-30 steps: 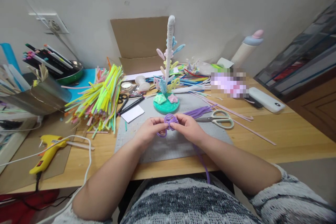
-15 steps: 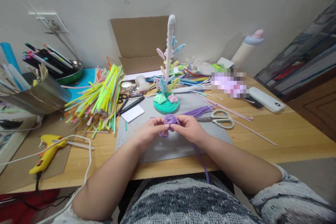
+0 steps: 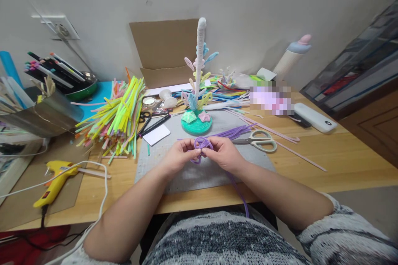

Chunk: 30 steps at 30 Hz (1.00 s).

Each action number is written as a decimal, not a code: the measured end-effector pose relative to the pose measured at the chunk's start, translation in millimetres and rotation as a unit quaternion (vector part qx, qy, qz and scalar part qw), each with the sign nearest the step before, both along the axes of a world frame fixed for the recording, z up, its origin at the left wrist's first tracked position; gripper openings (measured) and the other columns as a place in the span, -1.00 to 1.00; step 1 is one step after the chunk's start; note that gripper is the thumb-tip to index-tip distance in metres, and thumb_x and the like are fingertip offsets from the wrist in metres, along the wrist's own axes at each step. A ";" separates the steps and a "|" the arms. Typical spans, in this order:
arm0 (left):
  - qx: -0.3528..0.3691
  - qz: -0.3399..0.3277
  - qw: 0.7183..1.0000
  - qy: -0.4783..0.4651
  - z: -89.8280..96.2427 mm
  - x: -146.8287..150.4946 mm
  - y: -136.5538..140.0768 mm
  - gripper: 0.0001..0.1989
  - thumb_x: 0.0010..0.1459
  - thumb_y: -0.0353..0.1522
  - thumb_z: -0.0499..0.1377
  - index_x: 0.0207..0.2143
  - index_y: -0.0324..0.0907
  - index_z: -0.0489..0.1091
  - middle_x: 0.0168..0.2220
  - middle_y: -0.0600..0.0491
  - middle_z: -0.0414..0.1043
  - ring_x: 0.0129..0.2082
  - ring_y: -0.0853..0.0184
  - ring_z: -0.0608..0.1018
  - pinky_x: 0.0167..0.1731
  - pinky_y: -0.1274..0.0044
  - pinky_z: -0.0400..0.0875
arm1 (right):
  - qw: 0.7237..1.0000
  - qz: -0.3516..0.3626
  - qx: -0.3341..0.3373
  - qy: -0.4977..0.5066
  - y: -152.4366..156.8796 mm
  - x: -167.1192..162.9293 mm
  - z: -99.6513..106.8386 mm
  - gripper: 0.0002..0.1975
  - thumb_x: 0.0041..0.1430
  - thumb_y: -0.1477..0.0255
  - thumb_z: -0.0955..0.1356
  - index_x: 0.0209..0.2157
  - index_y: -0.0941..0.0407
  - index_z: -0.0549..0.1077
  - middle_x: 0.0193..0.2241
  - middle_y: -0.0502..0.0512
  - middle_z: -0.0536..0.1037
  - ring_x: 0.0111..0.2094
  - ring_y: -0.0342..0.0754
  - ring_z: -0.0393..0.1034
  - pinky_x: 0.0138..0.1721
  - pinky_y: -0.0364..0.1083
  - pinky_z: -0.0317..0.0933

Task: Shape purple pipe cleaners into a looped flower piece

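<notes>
A looped purple pipe cleaner [image 3: 202, 143] is pinched between both hands above the grey mat [image 3: 186, 180]. My left hand [image 3: 182, 155] grips its left side with thumb and fingers. On the other side, my right hand [image 3: 221, 153] holds it the same way, and the two thumb tips nearly meet. A long purple tail [image 3: 238, 192] hangs from under my right hand past the table edge. Just beyond the hands stands a white pipe-cleaner post on a round green base [image 3: 197, 126], with pastel loops and two star shapes. Behind my right hand lie loose purple pipe cleaners [image 3: 238, 131].
Scissors [image 3: 261, 140] rest right of my right hand. A bundle of coloured pipe cleaners [image 3: 120, 118] and a white card [image 3: 157, 135] are at left. A yellow glue gun [image 3: 56, 182] with a cord lies at the front left. A white power bank-like object [image 3: 315, 118] sits at right.
The purple loops between my fingers have shifted shape slightly, with the lower left loop drawn in closer. Both hands keep almost the same place.
</notes>
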<state>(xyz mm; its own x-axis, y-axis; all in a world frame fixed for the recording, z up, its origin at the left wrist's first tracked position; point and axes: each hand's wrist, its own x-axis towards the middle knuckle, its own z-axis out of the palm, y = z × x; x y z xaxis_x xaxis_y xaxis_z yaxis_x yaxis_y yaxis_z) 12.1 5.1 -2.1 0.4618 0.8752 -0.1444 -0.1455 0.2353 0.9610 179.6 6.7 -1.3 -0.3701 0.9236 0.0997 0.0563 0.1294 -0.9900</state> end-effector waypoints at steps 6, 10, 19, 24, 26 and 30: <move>0.002 0.005 1.000 -0.010 1.1 1.7 0.1 -0.71 -0.08 -0.25 0.30 -0.38 -0.28 0.40 -0.49 0.07 0.39 -0.52 0.47 0.39 -0.46 0.60 0.27 | 0.999 0.000 -0.029 0.041 2.0 -1.6 -0.9 -0.91 -0.04 0.42 0.35 -0.48 0.17 0.42 -0.59 -0.06 0.41 -0.52 -0.20 0.25 -0.42 -0.17 0.15; -0.015 0.016 1.000 -0.020 3.3 2.1 -0.4 -0.71 -0.03 -0.25 0.26 -0.31 -0.26 0.40 -0.43 0.04 0.42 -0.50 0.47 0.39 -0.43 0.59 0.26 | 0.994 -0.010 -0.069 0.084 5.8 -1.4 -1.5 -0.88 -0.06 0.40 0.36 -0.48 0.18 0.42 -0.60 -0.07 0.37 -0.54 -0.22 0.21 -0.45 -0.18 0.13; 0.020 0.098 0.995 0.025 5.0 2.6 -1.1 -0.74 -0.11 -0.30 0.30 -0.38 -0.24 0.37 -0.44 0.10 0.38 -0.49 0.48 0.38 -0.47 0.60 0.22 | 0.997 -0.004 -0.055 0.060 8.2 -1.1 -6.9 -0.88 -0.01 0.38 0.36 -0.44 0.16 0.41 -0.56 -0.06 0.38 -0.53 -0.21 0.22 -0.45 -0.18 0.14; 0.004 0.084 0.996 0.029 6.2 1.8 -1.1 -0.73 -0.13 -0.29 0.31 -0.38 -0.25 0.41 -0.45 0.07 0.42 -0.49 0.45 0.40 -0.45 0.59 0.26 | 0.998 0.013 -0.064 0.012 9.6 2.2 -7.4 -0.85 0.02 0.35 0.33 -0.43 0.16 0.41 -0.58 -0.05 0.39 -0.56 -0.21 0.23 -0.50 -0.19 0.13; -0.001 0.072 0.997 0.028 6.3 2.2 -1.1 -0.75 -0.14 -0.30 0.31 -0.39 -0.26 0.41 -0.46 0.06 0.42 -0.49 0.44 0.41 -0.44 0.58 0.27 | 0.997 0.020 -0.073 0.003 9.8 2.5 -7.4 -0.84 0.01 0.35 0.33 -0.43 0.17 0.42 -0.59 -0.05 0.39 -0.57 -0.22 0.23 -0.50 -0.19 0.13; -0.005 0.047 0.998 0.038 4.5 1.8 -0.6 -0.78 -0.11 -0.32 0.28 -0.39 -0.28 0.43 -0.46 0.04 0.42 -0.50 0.45 0.39 -0.44 0.60 0.26 | 0.994 0.046 -0.097 0.011 10.2 2.3 -7.0 -0.81 0.00 0.34 0.33 -0.40 0.19 0.44 -0.59 -0.04 0.39 -0.57 -0.22 0.23 -0.50 -0.20 0.14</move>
